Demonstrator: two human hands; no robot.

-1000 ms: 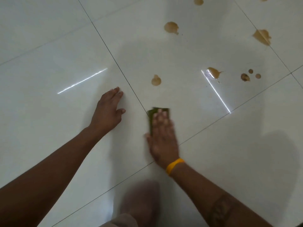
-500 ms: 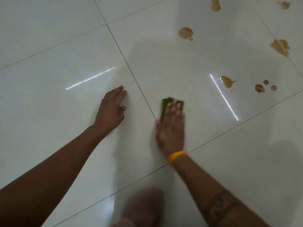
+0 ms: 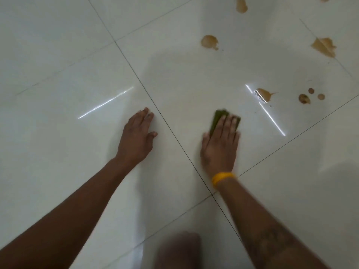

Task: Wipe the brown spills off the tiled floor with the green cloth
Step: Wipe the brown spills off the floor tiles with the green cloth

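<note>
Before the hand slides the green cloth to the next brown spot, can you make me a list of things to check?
1. Green cloth under the right hand: ok, flat fingers press it onto the tiled floor.
2. Left hand out of the way: ok, it rests flat on the neighbouring tile, across the grout line.
3. Next target in sight: ok, the nearest brown spill lies ahead and to the right of the cloth.
4. Path to it free: ok, only bare tile between.
5. Floor all clean: not ok, several brown spills remain farther ahead.
6. Cloth clean enough underneath: cannot tell, its underside is hidden.
</note>
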